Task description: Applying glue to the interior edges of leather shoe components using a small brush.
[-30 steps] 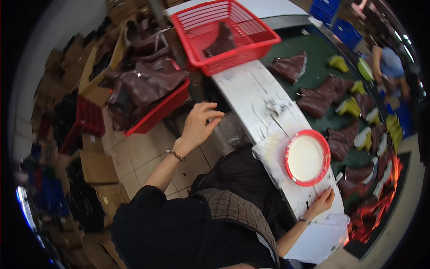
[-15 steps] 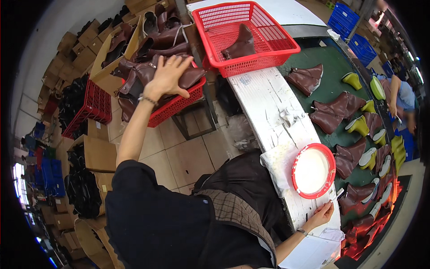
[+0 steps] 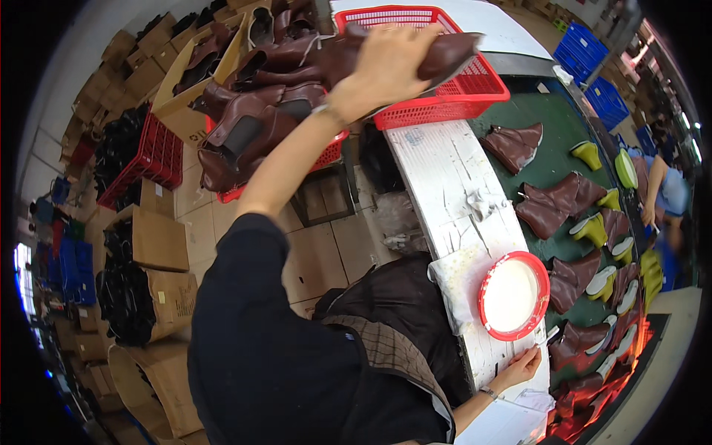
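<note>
My left hand grips a dark brown boot upper, held above the near-left side of a red plastic basket. Left of it, more brown boot uppers are heaped in a lower red crate. My right hand pinches a small white brush over the white board. Just beyond that hand stands a red-rimmed bowl of white paste. The fingers of my left hand partly cover the boot upper.
On the green conveyor belt to the right lie brown boot uppers and yellow-green soled pieces. A person works across the belt. Cardboard boxes and a red crate of black footwear stand at the left.
My left hand has moved right from the heaped crate, lifting a brown boot upper over to the red basket. My right hand stays beside the bowl with the brush.
</note>
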`<state>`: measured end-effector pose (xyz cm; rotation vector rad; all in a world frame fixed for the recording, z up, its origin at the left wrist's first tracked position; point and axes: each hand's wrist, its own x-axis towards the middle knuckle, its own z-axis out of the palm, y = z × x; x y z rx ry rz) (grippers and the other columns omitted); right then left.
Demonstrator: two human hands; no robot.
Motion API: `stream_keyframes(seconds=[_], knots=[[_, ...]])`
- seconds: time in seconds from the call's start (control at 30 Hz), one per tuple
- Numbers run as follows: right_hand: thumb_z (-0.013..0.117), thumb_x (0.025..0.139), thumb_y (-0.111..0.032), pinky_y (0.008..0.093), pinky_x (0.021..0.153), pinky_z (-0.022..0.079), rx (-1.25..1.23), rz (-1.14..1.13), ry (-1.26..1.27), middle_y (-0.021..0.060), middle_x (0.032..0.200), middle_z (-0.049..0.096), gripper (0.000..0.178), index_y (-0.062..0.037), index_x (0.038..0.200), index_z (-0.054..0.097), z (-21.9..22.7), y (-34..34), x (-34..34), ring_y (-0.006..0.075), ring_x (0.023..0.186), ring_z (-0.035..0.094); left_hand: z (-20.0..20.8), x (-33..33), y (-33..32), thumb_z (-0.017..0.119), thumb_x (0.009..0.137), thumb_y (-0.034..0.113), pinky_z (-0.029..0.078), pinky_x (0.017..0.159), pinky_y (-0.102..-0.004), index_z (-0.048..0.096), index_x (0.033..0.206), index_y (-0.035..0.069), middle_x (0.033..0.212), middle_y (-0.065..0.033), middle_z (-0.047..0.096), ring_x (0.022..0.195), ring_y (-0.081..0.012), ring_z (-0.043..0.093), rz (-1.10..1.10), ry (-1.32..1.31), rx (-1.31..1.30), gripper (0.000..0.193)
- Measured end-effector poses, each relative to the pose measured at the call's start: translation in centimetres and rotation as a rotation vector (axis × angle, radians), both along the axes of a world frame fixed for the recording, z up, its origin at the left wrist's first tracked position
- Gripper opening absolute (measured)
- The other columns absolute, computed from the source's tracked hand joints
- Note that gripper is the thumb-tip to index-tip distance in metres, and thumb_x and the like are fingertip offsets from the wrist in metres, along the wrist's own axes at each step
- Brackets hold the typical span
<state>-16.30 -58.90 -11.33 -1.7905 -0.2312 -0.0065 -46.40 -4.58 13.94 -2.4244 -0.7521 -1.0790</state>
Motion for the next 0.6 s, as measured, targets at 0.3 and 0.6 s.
stream_keyframes(seconds=[0.3,0.6], knots=[[0.062,0.105,-0.025,0.0200,0.043,0.023,0.046,-0.041,0.010,-0.0062,0.064,0.044,0.024,-0.0011,0.108,0.065,-0.4,0.2,0.0,0.0016,0.049,0.031,-1.8,-3.0,0.0,0.083,0.078,0.043,0.042,0.103,-0.0462,0.050,0.147,0.020,0.119,-0.0101,0.068,0.117,-0.0300,0.062,0.174,0.112,-0.199,0.080],[0.061,0.105,-0.027,0.0189,0.042,0.023,0.052,-0.003,0.032,-0.0068,0.066,0.047,0.023,-0.0041,0.108,0.066,-0.3,0.5,0.2,0.0002,0.050,0.033,-5.4,-24.9,-4.3,0.096,0.060,0.045,0.048,0.095,-0.0619,0.024,0.160,0.025,0.141,-0.0228,0.056,0.123,-0.0498,0.058,1.231,0.146,-0.676,0.125]])
